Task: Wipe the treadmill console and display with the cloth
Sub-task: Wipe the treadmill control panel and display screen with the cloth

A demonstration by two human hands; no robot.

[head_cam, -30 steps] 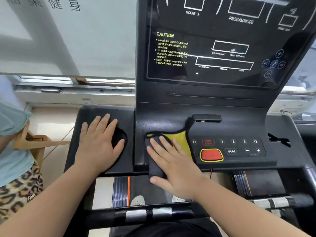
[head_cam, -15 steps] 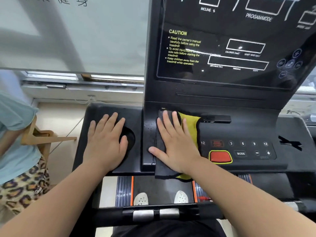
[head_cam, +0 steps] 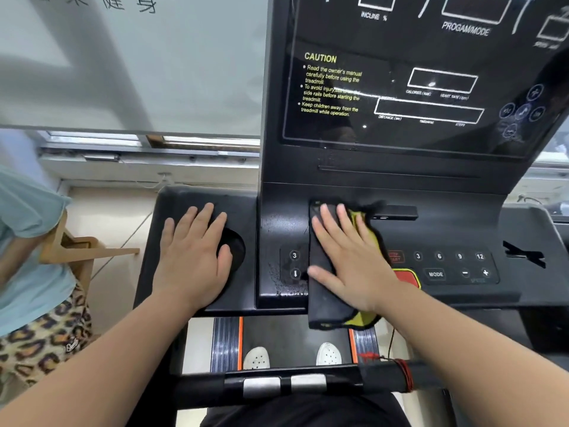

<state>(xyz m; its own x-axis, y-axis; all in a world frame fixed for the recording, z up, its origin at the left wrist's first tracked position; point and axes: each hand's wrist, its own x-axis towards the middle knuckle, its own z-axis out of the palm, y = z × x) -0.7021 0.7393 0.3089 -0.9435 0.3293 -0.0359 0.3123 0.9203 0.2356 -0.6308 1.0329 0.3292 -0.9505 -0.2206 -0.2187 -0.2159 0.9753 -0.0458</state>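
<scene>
Black-and-yellow cloth (head_cam: 323,291) lying on the console (head_cam: 446,238) button panel, pressed flat under right hand (head_cam: 354,266) for wiping; left hand (head_cam: 194,260) bracing, open-palmed, gripping nothing; display (head_cam: 431,81) above, not yet reached.

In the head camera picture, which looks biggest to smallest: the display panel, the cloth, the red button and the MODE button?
1. display panel, by far the largest.
2. cloth, black and yellow, partly hidden under the right hand.
3 and 4. red button and MODE button: unsure, since the hand covers much of the red one.
</scene>
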